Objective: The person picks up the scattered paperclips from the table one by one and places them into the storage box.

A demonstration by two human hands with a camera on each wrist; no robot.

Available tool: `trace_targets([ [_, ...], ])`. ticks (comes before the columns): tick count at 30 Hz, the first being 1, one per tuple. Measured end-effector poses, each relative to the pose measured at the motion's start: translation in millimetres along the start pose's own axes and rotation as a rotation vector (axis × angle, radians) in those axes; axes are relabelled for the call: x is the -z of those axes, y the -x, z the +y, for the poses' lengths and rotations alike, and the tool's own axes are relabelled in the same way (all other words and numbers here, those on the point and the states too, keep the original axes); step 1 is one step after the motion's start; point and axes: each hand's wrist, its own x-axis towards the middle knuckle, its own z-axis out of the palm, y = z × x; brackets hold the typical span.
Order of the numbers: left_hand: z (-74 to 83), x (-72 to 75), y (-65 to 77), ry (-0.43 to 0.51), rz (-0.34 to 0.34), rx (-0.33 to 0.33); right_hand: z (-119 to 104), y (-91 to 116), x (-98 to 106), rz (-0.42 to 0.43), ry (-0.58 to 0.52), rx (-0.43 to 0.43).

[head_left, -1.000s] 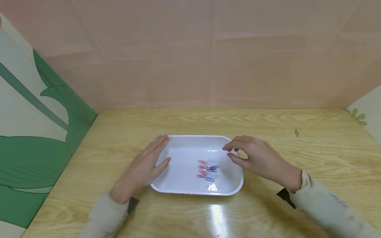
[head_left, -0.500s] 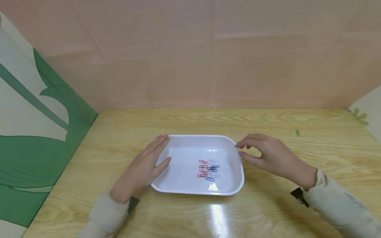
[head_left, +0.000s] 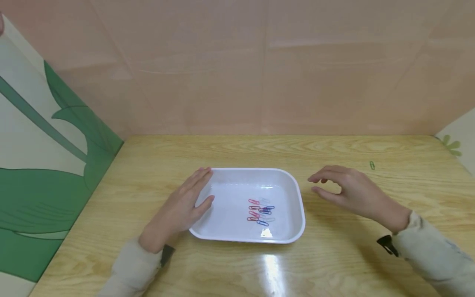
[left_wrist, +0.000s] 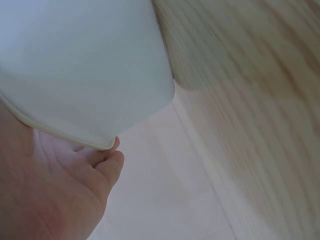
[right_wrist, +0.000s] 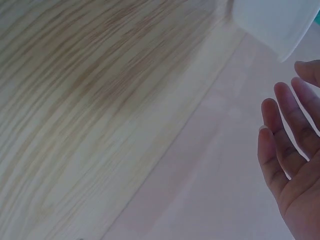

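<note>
A white tray [head_left: 224, 222] sits on the table with several red paper clips [head_left: 254, 201], blue paper clips [head_left: 262, 223] and whitish paper clips [head_left: 271, 220] lying right of its middle. My left hand [head_left: 179, 208] rests on the tray's left rim, fingers extended along it and thumb over the inside. The left wrist view shows that hand [left_wrist: 60, 190] touching the rim of the tray [left_wrist: 105, 65] from outside. My right hand [head_left: 350, 189] hovers just right of the tray, apart from it, fingers loosely bent. In the right wrist view its palm [right_wrist: 307, 185] holds nothing.
A single green paper clip [head_left: 372, 165] lies on the wooden table [head_left: 334, 264], beyond the right hand. A pinkish wall [head_left: 237, 82] borders the table's far edge. At left stands a panel [head_left: 74, 136] with green leaf shapes.
My right hand has moved right, from above the tray's right rim to beside it, off the tray. The left hand and the paper clips stay put.
</note>
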Motion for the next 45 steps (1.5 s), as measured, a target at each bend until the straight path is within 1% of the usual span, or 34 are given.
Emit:
trace_targets([
  [5, -0.3, 0.0, -0.2, 0.003, 0.001, -0.005, 13, 6, 3, -0.016, 0.036, -0.020],
  [9, -1.3, -1.0, -0.6, -0.003, 0.001, -0.006, 23, 10, 6, -0.028, 0.053, -0.054],
  [15, -1.4, -1.6, -1.6, -0.009, -0.002, -0.008, 46, 19, 9, -0.028, 0.081, -0.091],
  [18, -0.6, -0.9, -1.6, -0.008, -0.005, -0.005, 57, 24, 9, -0.037, 0.091, -0.134],
  [24, -0.6, -1.9, -1.8, -0.011, -0.018, 0.006, 76, 34, 12, -0.098, 0.088, -0.228],
  [29, -0.8, -2.2, -1.6, -0.013, -0.012, 0.004, 91, 37, 16, -0.159, 0.093, -0.303],
  [35, 0.1, -1.8, -1.0, -0.011, -0.014, 0.007, 104, 39, 19, -0.198, 0.108, -0.373],
  [41, 0.8, -0.6, -0.7, -0.006, -0.010, 0.007, 115, 42, 23, -0.251, 0.099, -0.462],
  [45, 0.3, -0.7, -0.5, -0.006, -0.008, 0.002, 122, 45, 24, -0.271, 0.097, -0.483],
])
